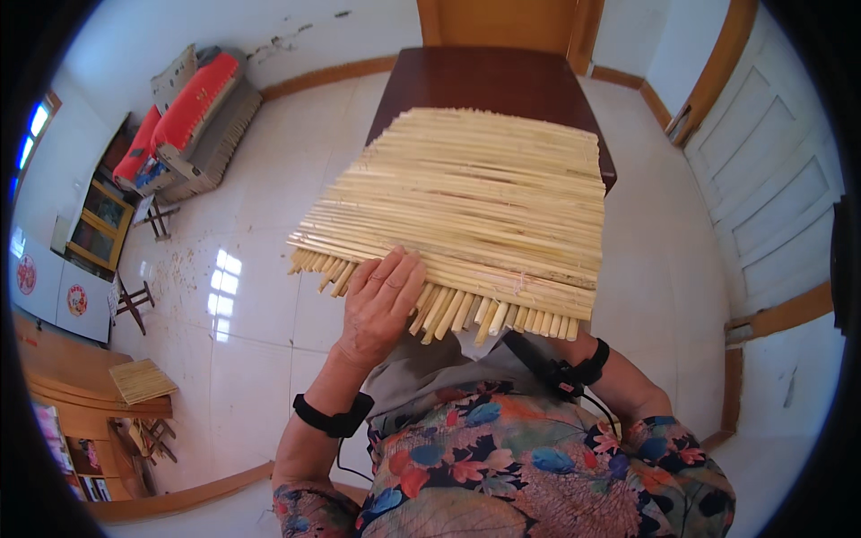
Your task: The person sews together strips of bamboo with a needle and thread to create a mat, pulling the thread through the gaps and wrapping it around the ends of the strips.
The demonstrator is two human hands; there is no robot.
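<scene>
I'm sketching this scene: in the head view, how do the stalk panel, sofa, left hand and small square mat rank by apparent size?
Largest to smallest:
1. stalk panel
2. sofa
3. left hand
4. small square mat

The sofa stands farther back, so it looks reduced.

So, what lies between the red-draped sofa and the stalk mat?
In the head view, pale tiled floor shows between the sofa and the stalk mat.

Behind the grip, black bands (pixel 334 418) with thin black cables (pixel 610 410) circle both forearms (pixel 344 372); further back, a multicoloured leaf-print fabric top (pixel 538 459) meets a grey lower garment (pixel 414 369).
</scene>
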